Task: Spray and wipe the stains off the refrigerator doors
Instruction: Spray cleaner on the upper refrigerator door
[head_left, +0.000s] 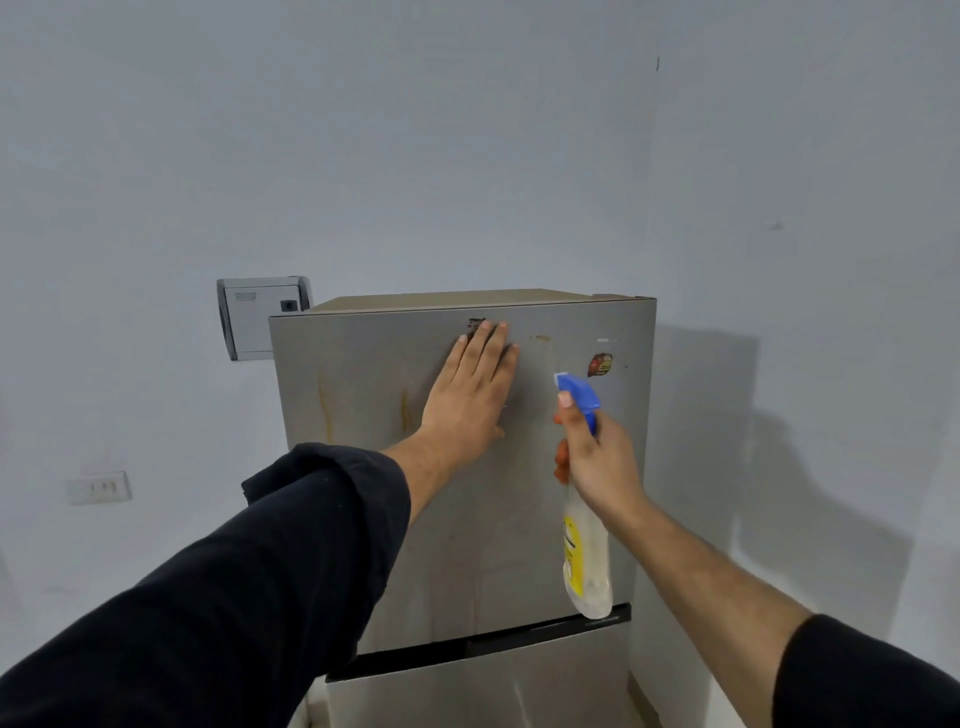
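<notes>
Against the upper refrigerator door (363, 467) the left hand (470, 389) lies flat, fingers straight and close together, with nothing showing in its hold. A dark smear (475, 325) sits right at its fingertips, and a yellowish streak (405, 410) runs just left of its wrist. Close beside it on the right, the right hand (597, 457) is curled round the neck of a spray bottle (584, 561). The blue nozzle (576, 389) rises above the fist and the clear body hangs below. A round sticker (600, 364) lies just up and right of the nozzle.
</notes>
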